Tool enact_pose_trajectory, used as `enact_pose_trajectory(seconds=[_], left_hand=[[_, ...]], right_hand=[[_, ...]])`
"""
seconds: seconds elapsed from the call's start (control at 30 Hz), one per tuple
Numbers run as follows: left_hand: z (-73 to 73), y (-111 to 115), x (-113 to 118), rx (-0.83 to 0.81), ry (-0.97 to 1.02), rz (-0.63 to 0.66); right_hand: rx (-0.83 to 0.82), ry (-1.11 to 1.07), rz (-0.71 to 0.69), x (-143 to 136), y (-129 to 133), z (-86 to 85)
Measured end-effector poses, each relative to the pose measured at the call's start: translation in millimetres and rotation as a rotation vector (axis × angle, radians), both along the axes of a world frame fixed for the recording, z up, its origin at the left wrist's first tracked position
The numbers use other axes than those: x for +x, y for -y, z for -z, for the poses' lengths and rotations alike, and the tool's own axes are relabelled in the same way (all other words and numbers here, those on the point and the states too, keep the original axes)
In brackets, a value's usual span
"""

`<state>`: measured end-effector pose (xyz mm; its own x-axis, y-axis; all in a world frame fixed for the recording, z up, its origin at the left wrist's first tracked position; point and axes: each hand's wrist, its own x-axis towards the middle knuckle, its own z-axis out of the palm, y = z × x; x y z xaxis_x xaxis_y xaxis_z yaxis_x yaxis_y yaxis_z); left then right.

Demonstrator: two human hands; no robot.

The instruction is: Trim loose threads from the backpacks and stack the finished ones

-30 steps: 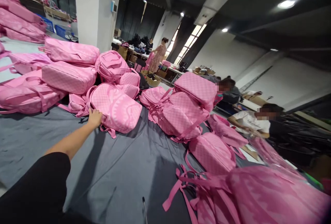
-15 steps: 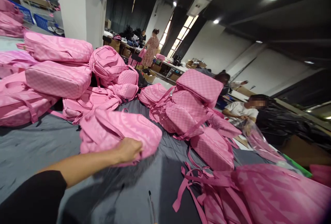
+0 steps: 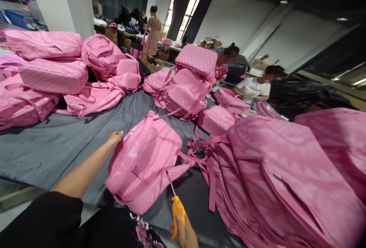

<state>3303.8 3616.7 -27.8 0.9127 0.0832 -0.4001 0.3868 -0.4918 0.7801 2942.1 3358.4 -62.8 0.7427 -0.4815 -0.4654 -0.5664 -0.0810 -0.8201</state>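
Head view: left hand (image 3: 116, 138) touches bag (image 3: 151, 156), fingers mostly hidden; we can't tell their grip. Right hand (image 3: 184, 231), cut off below, grips tool (image 3: 177, 205), pointing up-left. Bag's on table (image 3: 82, 137), long axis lower-left to upper-right.

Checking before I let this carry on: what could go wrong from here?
The thin shaft of the yellow-handled tool, held in the right hand, points toward the pink backpack; a slip might snag or mark its fabric. A strap lies close by the shaft in view and could catch on it. The stacked backpacks beyond might topple if bumped.
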Motion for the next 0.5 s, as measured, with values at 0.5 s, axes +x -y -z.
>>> enact_pose_trajectory(seconds=[0.5], left_hand=[[44.0, -17.0, -135.7, 0.682, 0.206, -0.054]], right_hand=[[-0.057, -0.021, -0.399, -8.9, 47.0, -21.8]])
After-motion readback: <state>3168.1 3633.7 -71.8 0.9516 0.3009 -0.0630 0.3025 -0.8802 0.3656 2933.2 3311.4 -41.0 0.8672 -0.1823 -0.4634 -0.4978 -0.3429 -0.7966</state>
